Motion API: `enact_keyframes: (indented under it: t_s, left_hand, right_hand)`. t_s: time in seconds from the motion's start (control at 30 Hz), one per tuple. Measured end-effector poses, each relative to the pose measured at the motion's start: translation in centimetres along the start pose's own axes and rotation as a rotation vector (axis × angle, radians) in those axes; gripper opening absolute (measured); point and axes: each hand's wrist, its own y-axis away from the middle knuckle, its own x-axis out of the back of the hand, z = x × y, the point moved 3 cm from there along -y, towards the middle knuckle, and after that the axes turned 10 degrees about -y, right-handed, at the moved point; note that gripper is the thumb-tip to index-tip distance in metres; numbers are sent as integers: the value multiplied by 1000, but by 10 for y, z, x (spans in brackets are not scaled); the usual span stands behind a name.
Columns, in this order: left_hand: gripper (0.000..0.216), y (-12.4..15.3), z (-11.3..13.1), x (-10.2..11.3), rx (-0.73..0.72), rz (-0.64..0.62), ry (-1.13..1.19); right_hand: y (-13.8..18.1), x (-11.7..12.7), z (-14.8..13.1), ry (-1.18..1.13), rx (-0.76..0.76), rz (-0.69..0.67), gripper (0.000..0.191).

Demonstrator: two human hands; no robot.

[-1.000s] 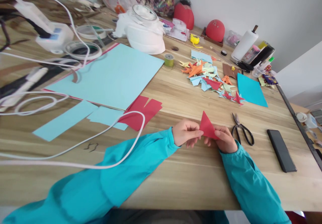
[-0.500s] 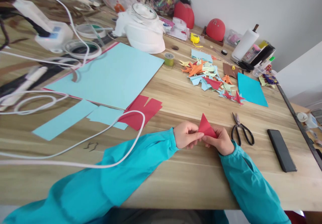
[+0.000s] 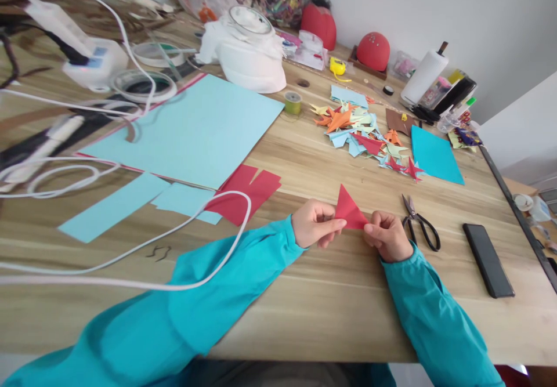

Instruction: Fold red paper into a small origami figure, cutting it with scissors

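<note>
A small piece of red paper (image 3: pixel 349 210), folded to a triangle with its point upward, is held just above the table between both hands. My left hand (image 3: pixel 317 223) pinches its lower left side between thumb and fingers. At the lower right corner, my right hand (image 3: pixel 386 235) grips it with thumb and forefinger, the other fingers curled. Beside the right hand lie black-handled scissors (image 3: pixel 418 221), blades pointing away. Cut red paper pieces (image 3: pixel 243 192) rest to the left of the left hand.
A heap of folded paper shapes (image 3: pixel 361 129) lies beyond the hands, by a blue sheet (image 3: pixel 436 154). Large light-blue sheets (image 3: pixel 195 131) cover the left side. A white cable (image 3: pixel 209 279) loops over the left sleeve. A phone (image 3: pixel 488 259) lies at right.
My hands have moved apart, the left slightly left and up, the right slightly right. The red paper has shifted left and up, and more of its lower edge shows.
</note>
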Motion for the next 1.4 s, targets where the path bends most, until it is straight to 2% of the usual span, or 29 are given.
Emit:
enact_keyframes:
  t_s: [0.13, 0.23, 0.33, 0.47, 0.57, 0.7, 0.83, 0.97, 1.23, 1.4]
  left_hand:
    - [37, 0, 4, 5, 19, 46, 58]
    - [36, 2, 6, 0, 47, 46, 86]
    - [36, 2, 4, -5, 48, 46, 109]
    - [35, -1, -3, -12, 57, -35, 50]
    - [35, -3, -6, -12, 33, -83, 41]
    - [36, -5, -5, -7, -1, -32, 110]
    - [38, -4, 0, -7, 38, 23, 178]
    - [34, -1, 5, -8, 75, 125, 196]
    - [19, -2, 0, -15, 70, 31, 71]
    - [22, -2, -1, -15, 145, 65, 76]
  right_hand:
    - [-3, 0, -5, -123, 45, -3, 42]
    - [-2, -2, -5, -82, 62, -48, 38]
    - [0, -5, -3, -48, 23, -81, 46]
    - [1, -4, -1, 0, -18, -15, 31]
    - [1, -2, 0, 19, -34, -16, 28]
    - [1, -1, 0, 19, -21, -35, 28]
    - [1, -4, -1, -33, 52, -38, 33]
    - [5, -13, 0, 183, 54, -149, 26]
    - [9, -20, 0, 358, 42, -264, 27]
    - [10, -22, 0, 432, 50, -263, 31]
